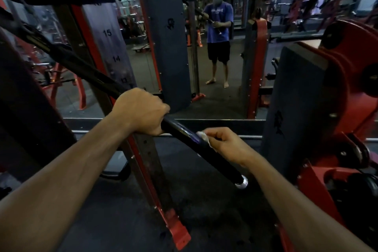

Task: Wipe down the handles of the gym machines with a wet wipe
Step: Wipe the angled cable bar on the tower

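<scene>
While the left hand (141, 111) grips the black bar handle (204, 149), the right hand (223, 141), at its 4 o'clock, pinches a white wet wipe (203, 136) against it.

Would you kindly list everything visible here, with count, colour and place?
handle bar: one, black with a silver end cap, running diagonally across the centre
wet wipe: one, white, pressed on the bar
numbered upright: one, grey, upper left
machine frame: one, red and dark grey, right
mirror: one, ahead, reflecting a person in a blue shirt
left hand: grips the bar higher up
right hand: pinches the wipe
</scene>
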Available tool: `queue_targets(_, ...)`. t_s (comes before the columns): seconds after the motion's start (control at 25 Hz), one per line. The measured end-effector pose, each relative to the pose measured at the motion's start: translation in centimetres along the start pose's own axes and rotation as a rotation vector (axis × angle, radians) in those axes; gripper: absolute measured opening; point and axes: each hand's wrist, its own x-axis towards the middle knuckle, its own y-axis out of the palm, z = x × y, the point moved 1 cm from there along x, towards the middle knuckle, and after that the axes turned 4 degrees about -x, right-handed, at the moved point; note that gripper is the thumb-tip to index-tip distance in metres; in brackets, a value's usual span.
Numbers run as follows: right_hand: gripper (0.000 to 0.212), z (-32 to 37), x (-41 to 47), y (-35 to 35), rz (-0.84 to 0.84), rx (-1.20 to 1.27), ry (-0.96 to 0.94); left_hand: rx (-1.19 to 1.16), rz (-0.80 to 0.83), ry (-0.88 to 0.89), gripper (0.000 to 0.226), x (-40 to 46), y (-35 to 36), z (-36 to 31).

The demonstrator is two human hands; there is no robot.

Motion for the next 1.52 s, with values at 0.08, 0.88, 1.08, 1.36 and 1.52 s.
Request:
queue_targets(0.08,0.025,-3.2,-0.9,-0.9,0.107,-0.08,0.074,0.009,0.017,-0.008,0.043,-0.2,0.3,-0.4)
queue_targets(0.88,0.023,-9.4,-1.1,-5.0,-0.541,-0.039,0.099,-0.148,0.01,-0.068,0.027,5.7,-2.0,-3.4)
queue_targets(1.08,0.021,-12.6,-2.5,-6.3,-0.721,0.314,0.305,-0.107,0.054,-0.087,0.032,8.3,-2.9,-6.0)
queue_targets(1.36,0.038,-12.9,-4.3,-8.3,-0.631,0.9,0.226,-0.125,0.05,-0.166,0.019,10.0,-4.0,-7.3)
queue_targets(1.52,0.038,-13.0,-4.3,-9.0,-0.5,0.748,0.42,-0.124,0.05,-0.169,0.017,10.0,-4.0,-8.6)
